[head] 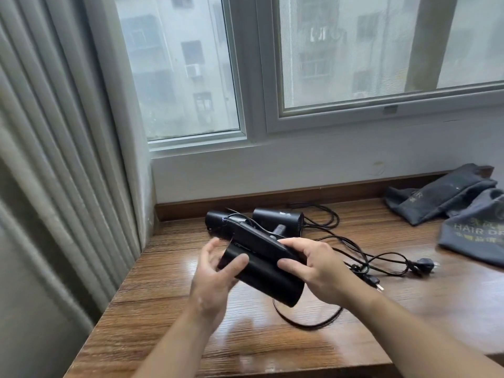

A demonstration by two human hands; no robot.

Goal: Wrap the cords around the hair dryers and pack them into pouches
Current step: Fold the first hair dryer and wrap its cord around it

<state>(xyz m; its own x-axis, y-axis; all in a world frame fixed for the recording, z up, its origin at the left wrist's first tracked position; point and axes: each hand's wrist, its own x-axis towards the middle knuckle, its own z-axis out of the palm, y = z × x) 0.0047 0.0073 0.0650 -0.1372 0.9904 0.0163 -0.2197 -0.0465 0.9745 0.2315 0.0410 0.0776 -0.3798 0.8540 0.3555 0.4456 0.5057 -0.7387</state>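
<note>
I hold a black hair dryer (270, 279) above the wooden ledge, its handle folded along the barrel. My right hand (313, 266) grips its upper right side, thumb on the barrel. My left hand (215, 271) touches the barrel's left end with the thumb, its fingers spread. The dryer's cord (308, 324) hangs in a loop below it. Two more black hair dryers (278, 218) lie behind, near the wall, with tangled cords and plugs (381, 264) trailing to the right. Grey pouches (463, 211) lie at the far right, one printed with "HAIR DR".
The wooden ledge (152, 309) runs under a window (354, 64), with a white wall strip below the frame. A pleated curtain (54, 159) hangs at the left, close to the ledge's left edge.
</note>
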